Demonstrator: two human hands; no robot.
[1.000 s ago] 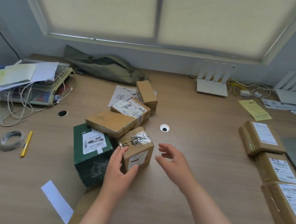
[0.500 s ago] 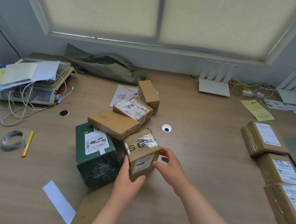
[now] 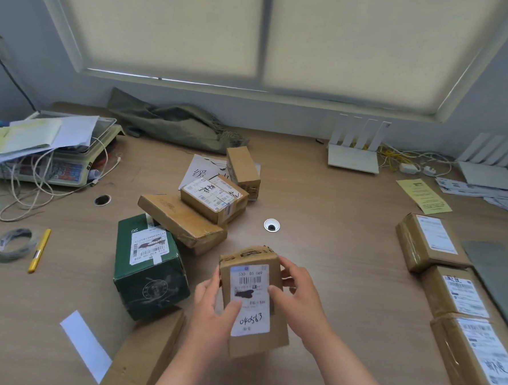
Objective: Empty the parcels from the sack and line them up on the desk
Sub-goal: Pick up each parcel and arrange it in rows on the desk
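A small brown cardboard parcel [image 3: 252, 299] with a white label is held above the desk [image 3: 332, 256], label up. My left hand [image 3: 212, 312] grips its left side and my right hand [image 3: 296, 299] its right side. To the left lies a pile: a green box [image 3: 150, 266], a flat brown parcel [image 3: 182, 220], a labelled brown parcel [image 3: 213, 198] and a narrow brown parcel [image 3: 242, 167]. Three brown parcels stand in a row at the right: far [image 3: 428, 241], middle [image 3: 454, 294], near [image 3: 475, 354]. The olive sack [image 3: 173, 125] lies flat at the back.
A weighing scale [image 3: 55, 162] with papers and cables sits at the far left. A tape roll [image 3: 14, 243] and a yellow pen [image 3: 39, 250] lie left. Two white routers [image 3: 353, 156] stand at the back right. Another brown box [image 3: 144, 355] is at the near edge.
Both hands closed on the small brown parcel, lifted it off the pile and turned it label up, nearer to me. The other parcels have not moved.
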